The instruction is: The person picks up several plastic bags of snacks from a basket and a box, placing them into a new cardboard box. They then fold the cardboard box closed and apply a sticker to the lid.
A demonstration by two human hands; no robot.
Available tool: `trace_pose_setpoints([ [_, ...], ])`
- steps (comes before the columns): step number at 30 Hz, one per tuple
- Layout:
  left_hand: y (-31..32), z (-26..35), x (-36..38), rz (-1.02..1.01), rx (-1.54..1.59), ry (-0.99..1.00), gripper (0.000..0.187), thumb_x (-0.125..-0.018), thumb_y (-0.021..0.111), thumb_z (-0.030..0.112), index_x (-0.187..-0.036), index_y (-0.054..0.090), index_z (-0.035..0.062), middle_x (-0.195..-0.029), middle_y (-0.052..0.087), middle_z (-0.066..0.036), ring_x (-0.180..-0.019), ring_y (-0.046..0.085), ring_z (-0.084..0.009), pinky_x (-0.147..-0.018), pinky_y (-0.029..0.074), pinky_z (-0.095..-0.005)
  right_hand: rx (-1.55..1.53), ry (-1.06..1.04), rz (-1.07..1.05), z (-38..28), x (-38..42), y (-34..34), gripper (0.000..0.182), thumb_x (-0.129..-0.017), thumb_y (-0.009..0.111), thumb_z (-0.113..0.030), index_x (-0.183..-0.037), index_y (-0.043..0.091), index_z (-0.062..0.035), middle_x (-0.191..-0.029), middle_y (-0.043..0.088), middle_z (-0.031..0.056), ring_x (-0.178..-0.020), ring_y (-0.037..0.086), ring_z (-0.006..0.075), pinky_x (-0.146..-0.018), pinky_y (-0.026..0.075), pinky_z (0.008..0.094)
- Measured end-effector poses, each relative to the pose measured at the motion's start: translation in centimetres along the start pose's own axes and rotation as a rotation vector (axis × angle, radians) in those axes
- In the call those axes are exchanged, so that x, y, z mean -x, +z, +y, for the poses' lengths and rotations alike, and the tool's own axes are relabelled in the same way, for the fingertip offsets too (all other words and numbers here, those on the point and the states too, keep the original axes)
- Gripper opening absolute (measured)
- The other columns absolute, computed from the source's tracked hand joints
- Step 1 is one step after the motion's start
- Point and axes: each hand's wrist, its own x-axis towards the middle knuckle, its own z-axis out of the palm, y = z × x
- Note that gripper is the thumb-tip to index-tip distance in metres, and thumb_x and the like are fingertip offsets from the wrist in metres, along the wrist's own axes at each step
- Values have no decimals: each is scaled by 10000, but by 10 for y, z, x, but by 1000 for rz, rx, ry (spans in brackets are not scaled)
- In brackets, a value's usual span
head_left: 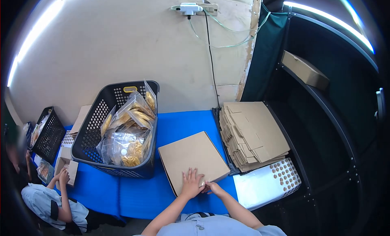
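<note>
A closed brown cardboard box [193, 156] lies on the blue tablecloth [174, 122] in front of me. My left hand [192, 183] rests flat on its lid near the front edge, fingers spread. Beside it, my right hand [213, 188] is at the box's front edge with its fingers bent together; what they pinch, if anything, is too small to make out. To the right lies a white sheet of round brown stickers [266, 183], below a stack of flattened cardboard boxes [256, 132].
A black basket [87, 144] holds bags of yellow food [136, 118]. At far left another person [55, 207] handles an open box [72, 171] near a second basket [50, 134]. Dark shelves [321, 102] with a box [304, 69] stand at right.
</note>
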Motion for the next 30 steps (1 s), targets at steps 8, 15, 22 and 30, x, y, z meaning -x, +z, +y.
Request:
trace_pose_setpoints([
  [8, -19, -2, 13, 16, 88, 37, 640, -810, 585, 533, -1328, 462, 177, -1443, 295, -204, -1383, 159, -428, -1089, 90, -630, 262, -273, 943, -13, 24, -62, 473, -924, 495, -426, -792, 632, 8, -714, 653, 177, -709, 635, 315, -676, 458, 431],
  [15, -37, -39, 58, 172, -87, -449, 765, -815, 569, 575, -1394, 378, 113, -1449, 257, -250, -1398, 76, -432, -1092, 39, -617, 330, -584, 814, 23, 0, -68, 425, -890, 604, -364, -1094, 567, 8, -948, 627, 159, -872, 588, 247, -791, 461, 329],
  [22, -25, -82, 109, 280, 1065, -655, 883, -793, 737, 220, -1446, 183, 6, -1417, 355, -246, -1313, 375, -296, -1060, 319, -353, 270, -344, 666, 48, 78, 2, 530, -886, 599, -411, -1250, 538, -31, -1086, 527, 182, -1010, 508, 263, -867, 411, 349],
  [30, -23, -80, 183, 143, 1163, -718, 742, -849, 669, 154, -1438, 239, 16, -1405, 398, -146, -1289, 388, -245, -1064, 312, -342, -177, -329, 431, 98, 124, 44, 616, -930, 551, -336, -1434, 328, -61, -1425, 376, 182, -1344, 305, 232, -1095, 245, 328],
])
